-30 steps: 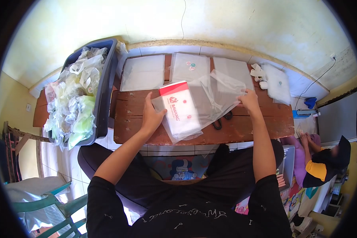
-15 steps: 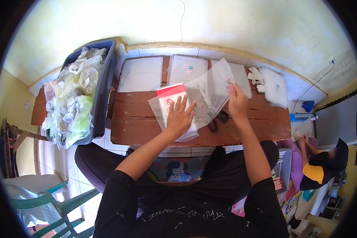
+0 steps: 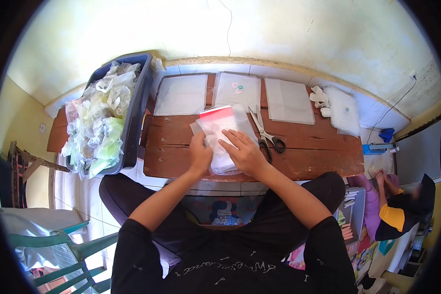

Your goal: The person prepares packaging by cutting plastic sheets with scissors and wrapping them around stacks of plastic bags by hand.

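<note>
- Against a pale, stained plaster wall (image 3: 289, 36), a brown wooden table (image 3: 323, 154) with a scuffed, cracked top carries the work.
- A flat rectangular white packet with a red band (image 3: 214, 128) lies near the table's front edge, slightly tilted, within loose clear plastic film (image 3: 245, 121).
- The left hand (image 3: 201, 152) curls at the packet's left side; whether it pinches the film, I cannot tell.
- The right hand (image 3: 243, 153) is open, fingers extended, palm down on the packet.
- The slippery film could wrinkle or skew if the palm presses unevenly.
- Black-handled metal scissors (image 3: 262, 130) lie partly open just beside the film (a sideways sweep might snag it on the blades).
- Behind, three smooth, squarish stacks of translucent plastic sheets (image 3: 289, 100) lie flat; left, a dark grey-blue plastic tub (image 3: 145, 90) brims with crumpled, glossy bags (image 3: 103, 122).
</note>
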Available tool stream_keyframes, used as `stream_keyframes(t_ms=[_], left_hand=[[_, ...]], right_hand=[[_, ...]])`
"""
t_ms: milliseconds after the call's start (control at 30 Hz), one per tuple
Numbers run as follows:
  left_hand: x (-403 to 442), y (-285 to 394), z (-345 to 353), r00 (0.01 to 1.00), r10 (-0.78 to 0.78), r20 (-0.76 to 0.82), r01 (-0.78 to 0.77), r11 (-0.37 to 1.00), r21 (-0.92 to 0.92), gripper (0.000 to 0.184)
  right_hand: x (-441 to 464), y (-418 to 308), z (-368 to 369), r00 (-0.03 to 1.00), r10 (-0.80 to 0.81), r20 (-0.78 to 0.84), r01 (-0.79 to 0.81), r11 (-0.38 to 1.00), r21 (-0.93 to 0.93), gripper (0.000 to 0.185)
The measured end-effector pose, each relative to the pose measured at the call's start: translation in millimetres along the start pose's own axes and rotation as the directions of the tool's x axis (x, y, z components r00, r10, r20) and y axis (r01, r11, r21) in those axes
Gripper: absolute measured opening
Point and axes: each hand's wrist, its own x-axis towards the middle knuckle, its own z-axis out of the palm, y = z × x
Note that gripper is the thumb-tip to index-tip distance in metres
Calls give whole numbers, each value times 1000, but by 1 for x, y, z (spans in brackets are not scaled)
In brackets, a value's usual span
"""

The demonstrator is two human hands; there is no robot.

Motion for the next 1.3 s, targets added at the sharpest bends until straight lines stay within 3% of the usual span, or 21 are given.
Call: stream_keyframes(t_ms=[67,200,267,367,567,667,767,867,1100,1300], left_hand=[[-4,-7,-22,968,-248,-22,249,968,43,26],[-9,-11,-39,902,-411,-131,396,910,-124,23],[-8,-6,-43,789,-614,-16,577,749,-325,28],[-2,-2,-42,729,-675,111,648,629,-429,35],[-3,2,-42,768,-625,142,619,665,-418,42],[0,0,-41,746,-646,162,631,609,-480,44],[2,-2,-40,743,-650,158,636,614,-467,45],[2,-4,-39,746,-649,150,632,619,-466,45],[2,-7,-38,737,-657,161,642,605,-472,39],[5,-16,-38,696,-685,214,686,546,-482,21]], right_hand=[[-3,-1,5,1000,3,19,-3,1000,-12,40],[-13,-9,19,997,9,74,-5,999,-53,41],[-16,-13,27,995,4,99,4,997,-77,43],[-14,-19,33,992,-11,126,27,992,-127,45],[-17,-25,43,972,-44,231,81,985,-151,45],[-16,-18,35,985,-55,166,84,981,-174,38],[-13,-5,22,997,-80,7,80,979,-186,15],[-20,2,18,996,-87,35,91,983,-160,8],[-29,-1,18,989,-126,71,131,989,-73,7],[-30,-7,11,987,-143,68,142,990,15,14]])
